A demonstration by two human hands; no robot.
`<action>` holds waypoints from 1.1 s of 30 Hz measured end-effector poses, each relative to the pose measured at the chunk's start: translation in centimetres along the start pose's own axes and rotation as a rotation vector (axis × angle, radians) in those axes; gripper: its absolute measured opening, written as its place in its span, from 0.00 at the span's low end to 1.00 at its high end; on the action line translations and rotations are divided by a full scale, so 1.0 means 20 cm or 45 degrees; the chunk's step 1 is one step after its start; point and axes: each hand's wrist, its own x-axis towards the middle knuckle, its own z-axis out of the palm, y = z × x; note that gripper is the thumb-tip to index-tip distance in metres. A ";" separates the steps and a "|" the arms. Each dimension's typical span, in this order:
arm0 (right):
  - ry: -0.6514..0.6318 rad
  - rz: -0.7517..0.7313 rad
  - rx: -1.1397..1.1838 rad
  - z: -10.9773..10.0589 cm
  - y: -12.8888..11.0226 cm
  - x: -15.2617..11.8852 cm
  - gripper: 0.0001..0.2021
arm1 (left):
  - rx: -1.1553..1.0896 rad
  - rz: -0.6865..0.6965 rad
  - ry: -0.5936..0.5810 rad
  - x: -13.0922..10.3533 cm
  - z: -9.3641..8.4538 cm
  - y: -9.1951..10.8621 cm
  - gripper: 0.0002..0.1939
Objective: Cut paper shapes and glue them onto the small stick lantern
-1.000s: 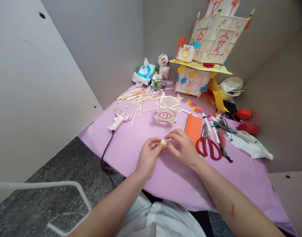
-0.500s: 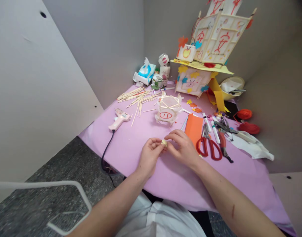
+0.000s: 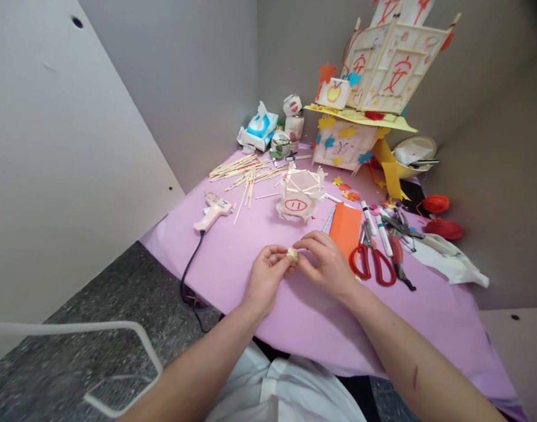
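Between thumb and fingers, my left hand (image 3: pixel 268 276) pinches a small pale yellow paper piece (image 3: pixel 292 254) above the front part of the table. My right hand (image 3: pixel 323 261) is at the piece's right edge, its fingertips curled close around it; whether they grip it is hard to see. Just beyond the hands stands a small stick-and-paper lantern (image 3: pixel 300 196) with a red oval drawn on its front. An orange paper sheet (image 3: pixel 345 234) lies to the right of it, with red-handled scissors (image 3: pixel 373 264) beside my right hand.
A pink glue gun (image 3: pixel 213 212) with a dark cord lies left. Thin wooden sticks (image 3: pixel 246 173) are spread behind it. At the back right rises a tall decorated paper lantern (image 3: pixel 382 76). Markers (image 3: pixel 383 236), pliers (image 3: pixel 400 264) and red yarn (image 3: pixel 444 228) lie along the right.
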 end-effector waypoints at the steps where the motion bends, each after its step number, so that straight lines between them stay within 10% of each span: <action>1: 0.001 0.002 0.001 0.00 0.00 0.00 0.07 | -0.001 -0.001 0.002 0.00 0.00 0.00 0.14; 22: 0.040 0.088 0.073 0.01 0.01 -0.01 0.11 | -0.020 -0.002 0.018 -0.01 0.00 0.01 0.14; 33: 0.034 0.540 0.643 0.03 0.04 0.02 0.08 | -0.179 -0.001 0.017 0.01 0.01 0.03 0.14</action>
